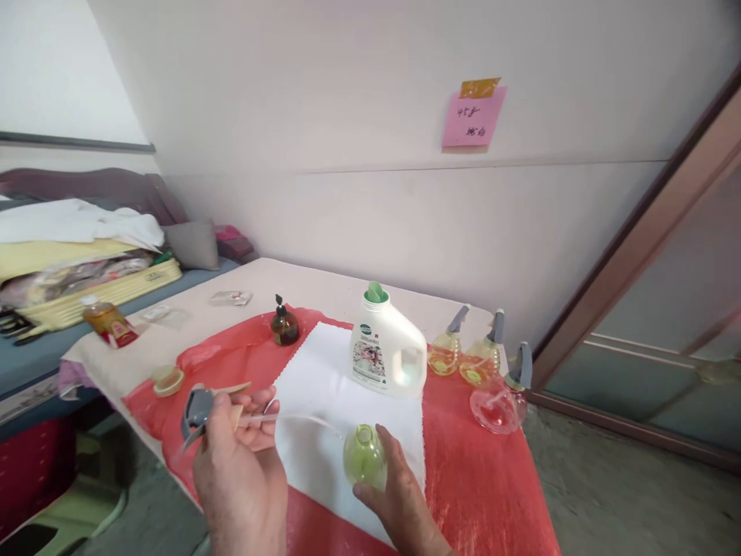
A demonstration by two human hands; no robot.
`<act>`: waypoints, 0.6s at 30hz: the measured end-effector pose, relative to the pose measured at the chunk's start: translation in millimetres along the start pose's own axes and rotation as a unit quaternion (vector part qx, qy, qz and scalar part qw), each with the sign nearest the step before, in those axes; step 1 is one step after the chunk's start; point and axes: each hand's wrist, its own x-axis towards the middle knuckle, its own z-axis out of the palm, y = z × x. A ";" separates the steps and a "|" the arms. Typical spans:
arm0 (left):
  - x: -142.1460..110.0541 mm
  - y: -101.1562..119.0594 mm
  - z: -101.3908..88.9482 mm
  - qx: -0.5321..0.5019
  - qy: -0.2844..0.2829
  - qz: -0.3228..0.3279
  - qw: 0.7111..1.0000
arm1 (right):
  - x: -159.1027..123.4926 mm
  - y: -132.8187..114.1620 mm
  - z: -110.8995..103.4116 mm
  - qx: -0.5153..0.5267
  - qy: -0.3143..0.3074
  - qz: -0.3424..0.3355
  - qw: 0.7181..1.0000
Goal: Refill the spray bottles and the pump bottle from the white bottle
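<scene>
My left hand [243,455] is closed around a grey spray head [197,411], whose thin clear dip tube [306,418] points right toward the bottle. In my right hand [404,494] is a small round green see-through bottle [364,457], upright with its neck uncovered. The tube's end is close to the bottle but outside its mouth. Both hands are over a white cloth [316,386]. Behind the green bottle stands a large white detergent jug [379,347], its spout showing a green insert [375,292].
Spray bottles with grey heads [445,351] stand at the right on the red covering [480,479]. A dark pump bottle [284,324] and a small round lidded tub [167,380] are left of the cloth. An amber bottle [107,318] lies near the table's left edge.
</scene>
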 end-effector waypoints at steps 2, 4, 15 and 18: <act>4.5 1.7 -3.0 -0.003 -0.006 0.002 1.000 | -2.2 0.9 -9.2 0.034 -0.005 -0.005 0.999; 8.3 4.3 -4.7 -0.011 -0.002 0.003 1.000 | -1.4 -5.5 -25.0 0.076 0.016 -0.003 0.997; 12.8 2.9 -2.1 -0.061 0.016 -0.012 0.998 | 146.5 -68.8 -49.4 0.080 0.167 -0.032 0.982; 15.6 2.2 -4.6 -0.072 0.013 -0.009 0.997 | 160.6 -76.4 -58.5 0.069 0.184 -0.037 0.980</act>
